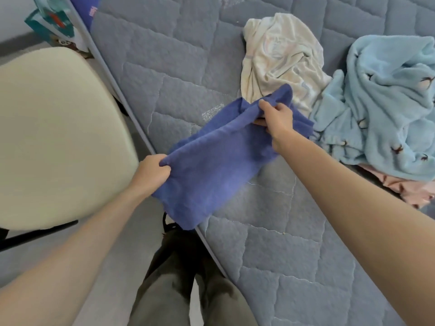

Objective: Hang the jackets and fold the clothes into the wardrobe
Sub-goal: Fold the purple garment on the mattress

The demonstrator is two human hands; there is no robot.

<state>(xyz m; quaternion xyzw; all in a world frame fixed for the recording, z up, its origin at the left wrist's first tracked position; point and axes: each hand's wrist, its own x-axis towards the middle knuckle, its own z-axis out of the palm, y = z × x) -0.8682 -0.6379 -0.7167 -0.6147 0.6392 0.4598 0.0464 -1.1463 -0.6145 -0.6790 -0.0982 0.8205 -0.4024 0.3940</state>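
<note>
Precariously stretched above the edge of the quilted grey mattress [270, 243], a dark blue fleecy cloth [211, 165] hangs between left hand [153, 170] and right hand [277, 116] (both pinching its ends); a slackened pinch could drop it floorward.

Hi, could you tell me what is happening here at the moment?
A person stands beside a mattress, holding a dark blue cloth stretched between both hands: the left hand grips one end, the right hand the other. A cream garment, a light blue fleece and a pink piece lie unfolded on the mattress.
</note>
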